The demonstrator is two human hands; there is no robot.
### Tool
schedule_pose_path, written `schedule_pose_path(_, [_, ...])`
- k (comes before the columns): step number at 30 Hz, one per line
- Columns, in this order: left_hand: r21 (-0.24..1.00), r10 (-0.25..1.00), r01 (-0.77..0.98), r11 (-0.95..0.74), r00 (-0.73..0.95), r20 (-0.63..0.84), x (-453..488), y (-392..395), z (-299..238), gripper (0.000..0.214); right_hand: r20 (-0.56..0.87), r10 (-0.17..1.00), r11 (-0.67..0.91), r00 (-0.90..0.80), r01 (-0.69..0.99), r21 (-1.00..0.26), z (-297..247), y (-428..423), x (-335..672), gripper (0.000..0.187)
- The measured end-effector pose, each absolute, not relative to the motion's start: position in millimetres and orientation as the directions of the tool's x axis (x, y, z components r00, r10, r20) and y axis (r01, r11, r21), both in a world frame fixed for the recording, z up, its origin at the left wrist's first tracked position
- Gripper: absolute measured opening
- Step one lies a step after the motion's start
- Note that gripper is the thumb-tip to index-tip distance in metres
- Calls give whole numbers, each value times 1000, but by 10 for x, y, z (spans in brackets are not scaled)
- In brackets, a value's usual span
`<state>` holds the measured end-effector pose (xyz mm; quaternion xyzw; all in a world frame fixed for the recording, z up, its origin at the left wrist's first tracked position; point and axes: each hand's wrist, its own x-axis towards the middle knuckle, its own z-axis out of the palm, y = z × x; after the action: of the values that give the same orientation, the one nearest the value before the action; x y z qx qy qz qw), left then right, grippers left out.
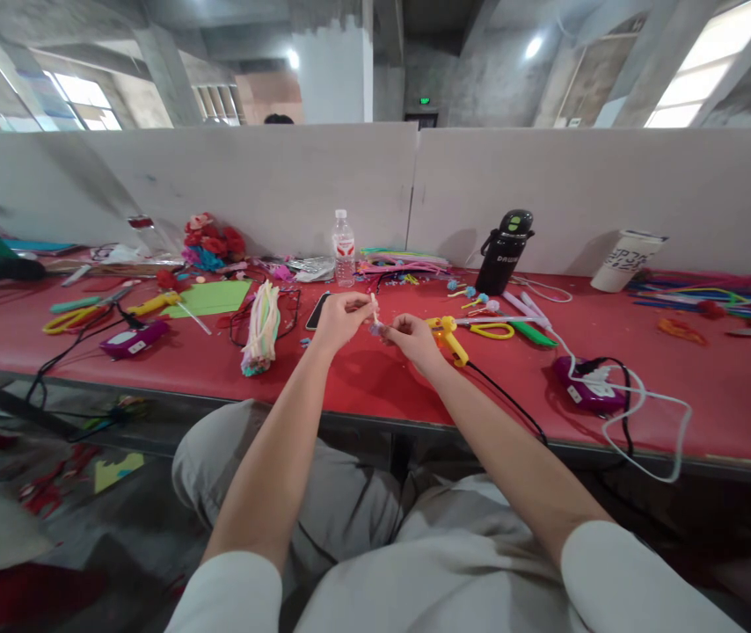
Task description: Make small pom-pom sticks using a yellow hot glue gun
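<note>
Over the red table, my left hand (346,315) pinches a short pale pipe cleaner piece (375,313) that has a lilac lower end. My right hand (411,338) is closed at that lower end, its fingertips pressed together on it. The piece is too small to make out in detail. Just beyond my right hand lies a yellow hot glue gun (448,338) with a black cord. Left of my left hand are a phone (318,311), partly hidden, and a bundle of pale pipe cleaners (261,327). Several small pompom-headed pieces (474,301) lie behind the glue gun.
A water bottle (344,250), a black flask (505,253) and a paper cup (627,262) stand near the white partition (250,176). Purple power sockets (590,387) with loose white cable sit at right. Yellow-handled scissors (492,331) and loose pipe cleaners (705,294) lie about.
</note>
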<state>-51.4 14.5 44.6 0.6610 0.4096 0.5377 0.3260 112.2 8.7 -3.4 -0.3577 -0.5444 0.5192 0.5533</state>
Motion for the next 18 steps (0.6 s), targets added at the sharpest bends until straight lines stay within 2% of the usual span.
schedule_pose_path(10, [845,878,241,-477,85,472,-505,148,442,26,193,976,170,-104,-195,-966,-30,95,1100,31])
schedule_pose_path(18, [827,872,278,-488,107,478,-481,112,457,24,185,979,171,-80,-164,-972,-46,107,1097,30])
